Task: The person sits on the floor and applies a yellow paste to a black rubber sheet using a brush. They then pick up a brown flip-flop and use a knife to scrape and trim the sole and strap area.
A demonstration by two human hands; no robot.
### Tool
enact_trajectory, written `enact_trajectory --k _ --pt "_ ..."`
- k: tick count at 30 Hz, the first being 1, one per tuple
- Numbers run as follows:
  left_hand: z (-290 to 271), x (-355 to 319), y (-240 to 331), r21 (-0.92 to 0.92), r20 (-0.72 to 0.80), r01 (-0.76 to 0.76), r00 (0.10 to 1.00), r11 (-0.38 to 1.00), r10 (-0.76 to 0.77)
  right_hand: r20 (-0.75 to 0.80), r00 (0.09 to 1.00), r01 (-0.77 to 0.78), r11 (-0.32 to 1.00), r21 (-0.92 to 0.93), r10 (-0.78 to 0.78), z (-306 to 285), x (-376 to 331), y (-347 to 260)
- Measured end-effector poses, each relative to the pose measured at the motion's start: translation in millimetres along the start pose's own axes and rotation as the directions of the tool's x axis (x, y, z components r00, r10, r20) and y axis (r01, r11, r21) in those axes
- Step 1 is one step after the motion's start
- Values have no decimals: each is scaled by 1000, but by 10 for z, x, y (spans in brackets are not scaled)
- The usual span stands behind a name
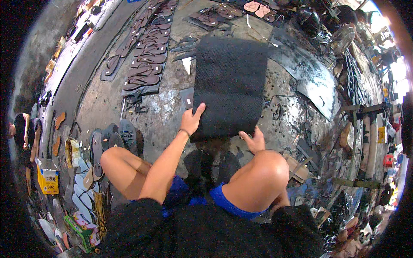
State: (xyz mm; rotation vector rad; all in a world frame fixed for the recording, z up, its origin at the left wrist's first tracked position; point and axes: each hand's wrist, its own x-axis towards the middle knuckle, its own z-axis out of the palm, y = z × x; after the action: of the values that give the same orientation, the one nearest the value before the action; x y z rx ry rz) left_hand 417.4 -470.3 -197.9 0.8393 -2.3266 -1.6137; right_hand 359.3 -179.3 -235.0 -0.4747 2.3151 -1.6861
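A large black textured sheet (230,86), which looks like rubber, is held out in front of me above the floor. My left hand (192,119) is closed on its left edge near the lower corner, thumb on top and fingers mostly hidden beneath. At the lower right corner my right hand (255,140) grips the sheet, its thumb along the near edge. Part of the right forearm is hidden behind my raised knee.
Rows of dark flip-flops (146,64) lie at the far left, with pink flip-flops (257,8) at the back. Sole shapes (127,131) and a yellow box (48,180) stand left. A shiny sheet (316,92) and wooden bars (357,182) lie right. A person (28,133) is at far left.
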Motion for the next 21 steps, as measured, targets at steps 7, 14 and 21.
enact_trajectory --k 7,14,21 --pt "-272 -423 556 -51 144 -136 979 989 142 -61 993 -105 991 -81 101 -140 666 -761" --pt "316 -104 -361 -123 -21 122 992 985 -125 -37 913 -406 899 -166 405 73 1059 -13" --pt "253 -168 356 118 71 -35 997 992 27 -330 941 -245 823 -513 75 -151 1277 -451"
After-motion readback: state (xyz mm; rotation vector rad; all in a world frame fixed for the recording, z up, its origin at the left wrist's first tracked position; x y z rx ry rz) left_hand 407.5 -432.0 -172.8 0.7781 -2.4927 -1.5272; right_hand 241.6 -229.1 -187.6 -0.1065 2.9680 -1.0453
